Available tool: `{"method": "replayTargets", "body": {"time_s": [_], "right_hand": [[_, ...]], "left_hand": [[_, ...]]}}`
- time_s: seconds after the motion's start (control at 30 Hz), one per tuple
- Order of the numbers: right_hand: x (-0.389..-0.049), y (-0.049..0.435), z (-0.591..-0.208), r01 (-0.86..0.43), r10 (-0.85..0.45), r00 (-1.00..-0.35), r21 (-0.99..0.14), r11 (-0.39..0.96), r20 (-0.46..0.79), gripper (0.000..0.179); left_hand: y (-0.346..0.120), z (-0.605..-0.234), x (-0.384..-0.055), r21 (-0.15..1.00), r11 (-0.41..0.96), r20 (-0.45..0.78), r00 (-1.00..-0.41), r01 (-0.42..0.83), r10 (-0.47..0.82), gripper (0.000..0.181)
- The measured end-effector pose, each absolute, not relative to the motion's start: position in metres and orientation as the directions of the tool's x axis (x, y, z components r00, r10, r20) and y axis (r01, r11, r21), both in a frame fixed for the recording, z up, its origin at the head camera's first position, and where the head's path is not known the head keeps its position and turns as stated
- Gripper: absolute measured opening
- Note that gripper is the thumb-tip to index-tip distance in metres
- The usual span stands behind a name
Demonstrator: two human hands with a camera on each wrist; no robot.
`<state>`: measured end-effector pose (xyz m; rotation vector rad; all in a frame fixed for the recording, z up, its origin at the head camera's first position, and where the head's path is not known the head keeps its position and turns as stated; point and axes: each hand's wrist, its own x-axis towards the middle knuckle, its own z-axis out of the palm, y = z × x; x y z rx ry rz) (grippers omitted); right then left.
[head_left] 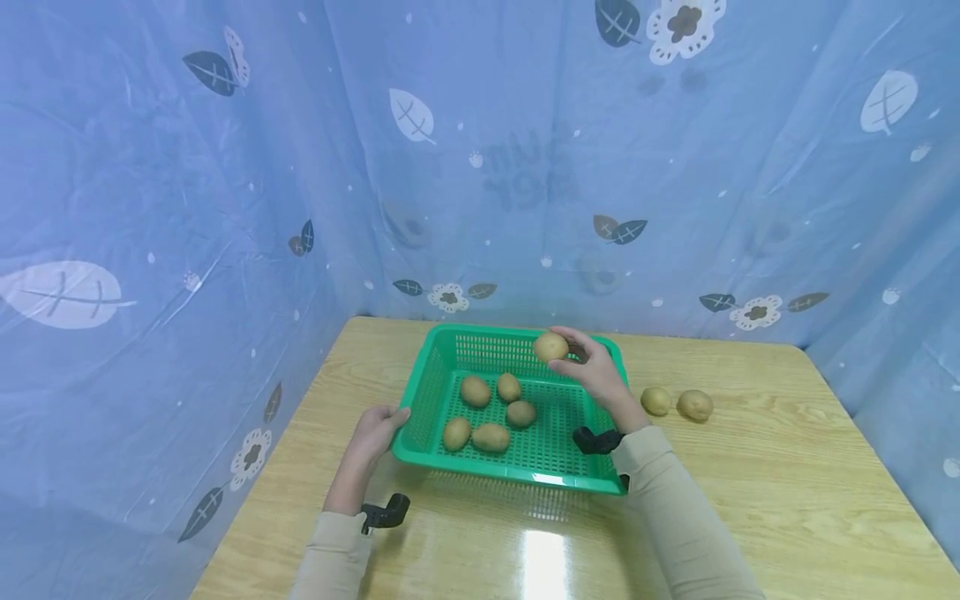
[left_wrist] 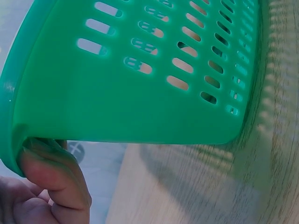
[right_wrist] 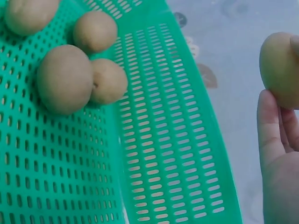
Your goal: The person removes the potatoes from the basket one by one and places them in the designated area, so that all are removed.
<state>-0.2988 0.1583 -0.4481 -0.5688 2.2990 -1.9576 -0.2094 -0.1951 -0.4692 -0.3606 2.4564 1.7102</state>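
A green plastic basket (head_left: 517,476) with slotted walls holds several brown potatoes (head_left: 491,437) in its left and middle part. My left hand (head_left: 375,432) grips the basket's left rim, its thumb on top; in the left wrist view the curled fingers (left_wrist: 56,175) lie under the lip. Over the right back part of the basket, my right hand (head_left: 597,377) pinches a pale potato (head_left: 551,347) between thumb and fingers. The right wrist view shows this held potato (right_wrist: 276,70) at the right edge, partly cut off.
Two more potatoes, one rounder (head_left: 656,401) and one larger (head_left: 695,405), lie on the wooden table (head_left: 787,467) to the right of the basket. A blue patterned curtain (head_left: 517,167) hangs behind the table and along both sides.
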Motion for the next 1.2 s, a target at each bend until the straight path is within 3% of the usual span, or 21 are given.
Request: {"method": "replayTargets", "body": {"time_s": [0.57, 1.2], "right_hand": [[-0.285, 0.188, -0.434, -0.293, -0.208, -0.941, -0.951, 0.097, 0.268, 0.06], [-0.272, 0.242, -0.43, -0.419, -0.099, -0.904, -0.908, 0.009, 0.416, 0.056]], "left_hand": [[-0.194, -0.47, -0.208, 0.905, 0.331, -0.237, -0.963, -0.266, -0.127, 0.036], [-0.196, -0.471, -0.21, 0.903, 0.336, -0.238, -0.963, -0.269, -0.129, 0.039]]}}
